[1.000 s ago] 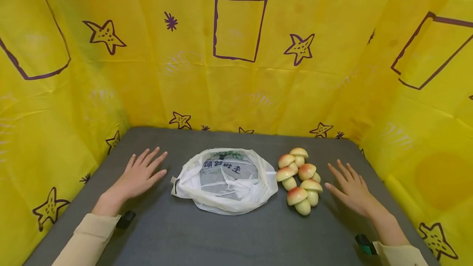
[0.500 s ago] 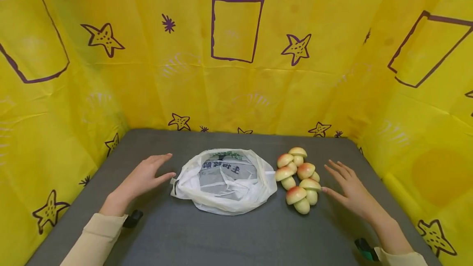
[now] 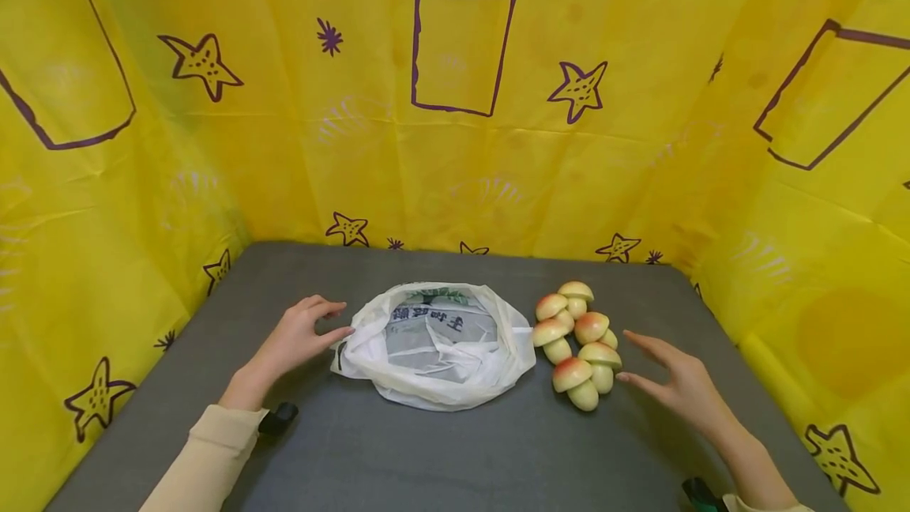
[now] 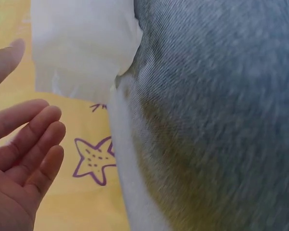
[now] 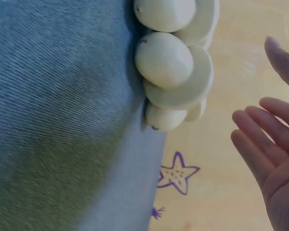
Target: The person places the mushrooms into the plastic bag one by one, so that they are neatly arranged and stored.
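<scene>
A white plastic bag (image 3: 455, 397) lies with its mouth spread wide on the grey table, dark printed characters showing inside it. At its left edge is my left hand (image 3: 295, 338), thumb and fingers apart, fingertips right by the rim. In the left wrist view the left hand (image 4: 26, 154) holds nothing and the bag (image 4: 82, 43) hangs just beyond the fingers. Several toy mushrooms (image 3: 572, 375) with cream stems and red-tinged caps sit clustered right of the bag. My right hand (image 3: 686, 389) is beside them, thumb and fingers parted around air; the right wrist view shows the mushrooms (image 5: 164, 60) a short way from the fingertips.
Yellow cloth (image 3: 469, 172) with purple stars and frames drawn on it rises behind the table and on both sides. The dark grey tabletop (image 3: 455, 464) stretches in front of the bag. A dark band sits on each wrist.
My left hand has moved right to the bag's edge and turned from palm-down to sideways. My right hand has turned sideways close to the mushrooms. Bag and mushrooms stay put.
</scene>
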`<action>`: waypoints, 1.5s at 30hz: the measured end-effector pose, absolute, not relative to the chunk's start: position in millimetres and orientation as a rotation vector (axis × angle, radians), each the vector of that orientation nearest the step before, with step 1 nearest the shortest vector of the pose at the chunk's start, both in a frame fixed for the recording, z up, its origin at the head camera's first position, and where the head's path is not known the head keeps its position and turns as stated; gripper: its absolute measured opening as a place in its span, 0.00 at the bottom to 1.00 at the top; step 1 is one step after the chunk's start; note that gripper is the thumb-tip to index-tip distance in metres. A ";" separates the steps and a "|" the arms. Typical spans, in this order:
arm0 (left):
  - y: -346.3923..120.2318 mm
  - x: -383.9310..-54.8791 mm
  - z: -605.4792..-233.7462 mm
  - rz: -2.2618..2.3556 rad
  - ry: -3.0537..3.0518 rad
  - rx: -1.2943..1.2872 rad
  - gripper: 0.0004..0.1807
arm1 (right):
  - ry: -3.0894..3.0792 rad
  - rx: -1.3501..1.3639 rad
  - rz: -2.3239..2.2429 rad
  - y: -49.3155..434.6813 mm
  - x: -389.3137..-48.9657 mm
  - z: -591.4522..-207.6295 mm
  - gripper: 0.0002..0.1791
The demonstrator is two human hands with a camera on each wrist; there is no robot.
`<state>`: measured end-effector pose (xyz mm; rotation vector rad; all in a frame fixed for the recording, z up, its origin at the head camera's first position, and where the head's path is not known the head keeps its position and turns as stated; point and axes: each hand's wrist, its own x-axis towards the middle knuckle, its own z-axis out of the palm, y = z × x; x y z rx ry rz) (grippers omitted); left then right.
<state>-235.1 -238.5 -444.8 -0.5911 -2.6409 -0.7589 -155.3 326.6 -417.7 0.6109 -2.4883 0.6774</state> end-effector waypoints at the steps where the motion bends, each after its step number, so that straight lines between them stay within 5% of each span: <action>1: -237.9 -235.9 -446.0 -0.773 -2.642 -0.582 0.24 | -2.482 0.615 0.713 326.2 -155.1 -419.5 0.36; 23: -227.3 -236.5 -450.5 -1.007 -2.720 -0.420 0.19 | -2.624 0.619 1.146 312.4 -149.5 -438.0 0.24; 45: -224.5 -236.9 -457.8 -1.073 -2.732 -0.403 0.16 | -2.774 0.441 1.243 302.1 -152.8 -456.0 0.26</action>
